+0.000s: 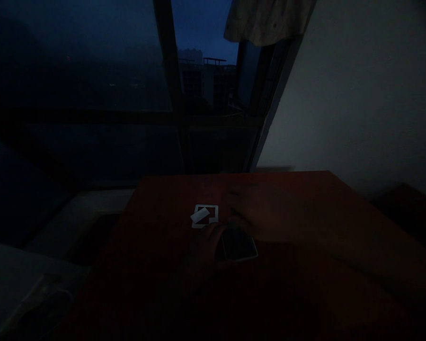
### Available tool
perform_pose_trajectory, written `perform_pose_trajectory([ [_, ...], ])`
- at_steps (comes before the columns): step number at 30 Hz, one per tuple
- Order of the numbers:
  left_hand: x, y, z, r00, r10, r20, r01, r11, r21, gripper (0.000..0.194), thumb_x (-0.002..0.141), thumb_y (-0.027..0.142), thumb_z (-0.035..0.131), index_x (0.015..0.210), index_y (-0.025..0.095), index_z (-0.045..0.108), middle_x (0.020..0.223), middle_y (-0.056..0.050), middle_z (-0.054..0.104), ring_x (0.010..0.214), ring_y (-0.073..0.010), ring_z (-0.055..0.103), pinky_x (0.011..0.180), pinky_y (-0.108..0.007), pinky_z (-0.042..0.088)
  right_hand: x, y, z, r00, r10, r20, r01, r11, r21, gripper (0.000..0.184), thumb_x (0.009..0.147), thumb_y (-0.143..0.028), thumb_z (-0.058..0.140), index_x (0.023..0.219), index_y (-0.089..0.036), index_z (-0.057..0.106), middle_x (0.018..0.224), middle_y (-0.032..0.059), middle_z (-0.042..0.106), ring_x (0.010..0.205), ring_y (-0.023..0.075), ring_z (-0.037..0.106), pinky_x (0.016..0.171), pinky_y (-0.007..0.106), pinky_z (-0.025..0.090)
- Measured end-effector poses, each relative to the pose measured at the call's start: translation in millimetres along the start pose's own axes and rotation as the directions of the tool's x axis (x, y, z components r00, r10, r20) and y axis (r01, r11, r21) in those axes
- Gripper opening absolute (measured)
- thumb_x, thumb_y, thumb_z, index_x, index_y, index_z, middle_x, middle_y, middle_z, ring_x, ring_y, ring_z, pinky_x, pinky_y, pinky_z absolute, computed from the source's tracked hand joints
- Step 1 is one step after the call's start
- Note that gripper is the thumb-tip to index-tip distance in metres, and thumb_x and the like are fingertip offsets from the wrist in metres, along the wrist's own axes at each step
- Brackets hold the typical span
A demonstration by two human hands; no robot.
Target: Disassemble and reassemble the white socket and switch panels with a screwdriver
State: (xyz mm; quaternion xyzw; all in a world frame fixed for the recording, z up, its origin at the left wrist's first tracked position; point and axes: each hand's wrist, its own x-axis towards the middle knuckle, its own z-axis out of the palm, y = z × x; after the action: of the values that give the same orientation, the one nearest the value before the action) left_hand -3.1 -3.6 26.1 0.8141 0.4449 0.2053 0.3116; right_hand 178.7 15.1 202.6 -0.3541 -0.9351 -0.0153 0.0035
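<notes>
On the table [152,222], the left hand [206,246] appears to clasp a dark panel [240,245] by its left end; the right hand's [257,208] grip, by the far edge, I cannot tell. Probably light, stiff, slippery: best held by its rims.

From the centre of our view, toward six o'clock, we make out the left hand [208,242], ungloved, its fingers slim and its outline fading into shadow. Toward four o'clock we see the right hand [250,208], also ungloved, joined to a smooth forearm [301,225] whose far end is too dark for us to read.
</notes>
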Motion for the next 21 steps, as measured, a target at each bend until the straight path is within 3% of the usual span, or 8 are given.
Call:
perform_pose_trajectory([
  [3,0.9,0.4,-0.1,1.000,0.001,0.001,-0.001,1.000,0.003,0.075,0.070,0.050,0.073,0.135,0.027,0.043,0.135,-0.009,0.047,0.123,-0.0330,0.046,0.102,-0.044,0.040,-2.0,-4.5,0.3,0.995,0.095,-0.011,-0.095,0.989,-0.111,0.028,0.094,-0.036,0.042,0.091,-0.017,0.063,0.081,0.0066,0.065,0.064,0.0186,0.061,0.050,0.027,0.033],
  [5,1.1,0.4,0.6,1.000,0.002,0.000,-0.002,1.000,0.006,0.074,0.071,0.051,0.073,0.135,0.027,0.043,0.136,-0.009,0.047,0.123,-0.0329,0.045,0.102,-0.045,0.039,-5.3,-6.6,-0.9,0.993,0.120,-0.017,-0.121,0.988,-0.099,0.027,0.092,-0.038,0.046,0.094,-0.017,0.063,0.085,0.0073,0.066,0.066,0.0188,0.061,0.050,0.027,0.033],
  [8,0.6,0.4,1.6,1.000,0.001,-0.001,-0.001,1.000,0.010,0.074,0.072,0.051,0.072,0.135,0.026,0.044,0.135,-0.010,0.047,0.123,-0.0327,0.046,0.102,-0.045,0.039,-10.2,-6.4,-4.1,0.998,0.059,0.000,-0.059,0.998,0.003,0.021,0.084,-0.027,0.056,0.101,-0.016,0.060,0.099,0.0082,0.065,0.073,0.0175,0.062,0.054,0.026,0.037],
  [11,0.0,0.0,1.8,1.000,0.004,-0.003,-0.003,1.000,0.012,0.073,0.072,0.052,0.071,0.135,0.026,0.043,0.136,-0.010,0.047,0.123,-0.0323,0.046,0.102,-0.044,0.040,-9.5,-5.2,-3.9,1.000,0.001,0.011,-0.001,1.000,0.011,0.021,0.085,-0.022,0.055,0.105,-0.017,0.059,0.098,0.0077,0.065,0.073,0.0168,0.062,0.053,0.026,0.036],
  [15,-0.3,-2.1,2.2,1.000,0.014,-0.007,-0.014,1.000,0.018,0.076,0.073,0.052,0.071,0.137,0.027,0.040,0.139,-0.010,0.044,0.125,-0.0326,0.043,0.103,-0.044,0.039,-3.6,-6.5,1.0,0.991,0.135,-0.012,-0.136,0.985,-0.110,0.027,0.094,-0.037,0.044,0.103,-0.018,0.061,0.084,0.0065,0.065,0.064,0.0191,0.061,0.049,0.027,0.032],
  [17,-0.3,-4.0,3.2,1.000,0.017,-0.010,-0.016,1.000,0.025,0.077,0.072,0.051,0.072,0.137,0.026,0.040,0.140,-0.010,0.042,0.127,-0.0338,0.042,0.104,-0.045,0.038,-3.4,-7.3,1.4,0.984,0.176,-0.022,-0.177,0.980,-0.090,0.031,0.093,-0.041,0.044,0.104,-0.017,0.060,0.087,0.0079,0.065,0.067,0.0207,0.062,0.050,0.028,0.035],
  [21,-0.7,-8.4,6.7,1.000,0.025,-0.011,-0.024,0.999,0.032,0.076,0.071,0.049,0.073,0.136,0.027,0.041,0.138,-0.010,0.045,0.125,-0.0334,0.044,0.103,-0.046,0.039,-7.2,-6.1,-3.5,0.999,0.028,-0.017,-0.027,0.999,0.047,0.027,0.085,-0.025,0.054,0.110,-0.016,0.056,0.107,0.0101,0.061,0.084,0.0198,0.062,0.061,0.028,0.042],
])
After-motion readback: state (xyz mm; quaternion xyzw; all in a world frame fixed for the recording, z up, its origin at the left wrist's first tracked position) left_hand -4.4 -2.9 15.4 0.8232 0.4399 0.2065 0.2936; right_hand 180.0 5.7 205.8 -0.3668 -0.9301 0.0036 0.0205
